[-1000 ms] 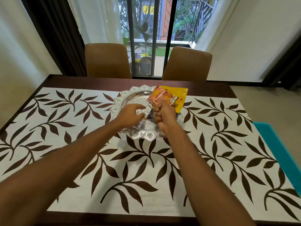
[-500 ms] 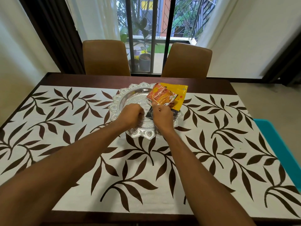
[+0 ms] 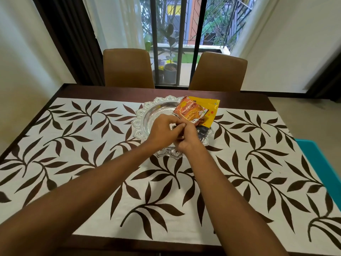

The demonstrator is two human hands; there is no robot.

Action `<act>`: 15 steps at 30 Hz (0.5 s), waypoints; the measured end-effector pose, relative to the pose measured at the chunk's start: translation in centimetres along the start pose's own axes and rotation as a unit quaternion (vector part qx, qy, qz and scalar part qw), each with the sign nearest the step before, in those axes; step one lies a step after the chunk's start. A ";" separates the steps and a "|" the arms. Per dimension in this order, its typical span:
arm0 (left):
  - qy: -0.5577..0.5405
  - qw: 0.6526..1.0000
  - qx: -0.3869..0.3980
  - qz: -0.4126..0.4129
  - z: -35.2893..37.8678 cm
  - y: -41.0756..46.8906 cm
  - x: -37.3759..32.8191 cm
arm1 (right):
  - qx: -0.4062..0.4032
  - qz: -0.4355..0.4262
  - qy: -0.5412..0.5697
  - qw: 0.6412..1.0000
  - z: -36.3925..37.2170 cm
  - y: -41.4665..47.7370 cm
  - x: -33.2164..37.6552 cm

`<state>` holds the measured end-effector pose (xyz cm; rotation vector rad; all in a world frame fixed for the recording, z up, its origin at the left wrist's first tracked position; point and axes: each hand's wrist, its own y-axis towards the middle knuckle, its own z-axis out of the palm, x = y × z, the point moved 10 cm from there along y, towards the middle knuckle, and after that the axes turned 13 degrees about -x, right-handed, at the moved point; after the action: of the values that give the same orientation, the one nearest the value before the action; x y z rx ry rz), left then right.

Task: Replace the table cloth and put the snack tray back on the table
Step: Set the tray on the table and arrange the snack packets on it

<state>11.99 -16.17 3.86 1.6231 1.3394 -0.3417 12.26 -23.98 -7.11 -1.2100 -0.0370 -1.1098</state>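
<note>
I see the silver snack tray [image 3: 147,115] resting mid-worktop on the leaf-print table cloth [image 3: 92,145], orange packet [image 3: 191,112] over yellow packet [image 3: 212,111] at its far right rim, left hand [image 3: 162,131] and right hand [image 3: 188,139] touching above it, fingers curled; I cannot tell what they pinch.

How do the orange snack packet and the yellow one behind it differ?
The orange packet lies on top, tilted like a diamond and almost wholly visible; the yellow packet sits beneath it, largely covered. The orange packet shows a printed picture and white lettering; the yellow packet looks mostly plain with a few dots. The yellow packet's corner juts past the silver tray's far right rim; the orange packet stays over the tray. Both rest in that tray.
</note>
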 end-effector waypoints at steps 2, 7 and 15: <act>-0.038 0.998 -0.036 -0.037 -1.1 0.0 1.0 | -0.002 -0.031 -0.049 0.998 -0.1 0.2 0.4; 0.053 0.997 -0.030 -0.046 -2.8 0.8 5.6 | -0.011 -0.168 -0.227 0.959 0.1 -1.4 3.1; 0.284 0.909 0.286 0.106 -1.0 0.0 10.1 | -0.039 -0.506 -0.495 0.705 1.4 -3.5 4.7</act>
<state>15.26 -9.37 -2.89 2.4791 1.5480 -0.1311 12.98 -25.75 -1.35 -1.7978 -1.6829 -1.1948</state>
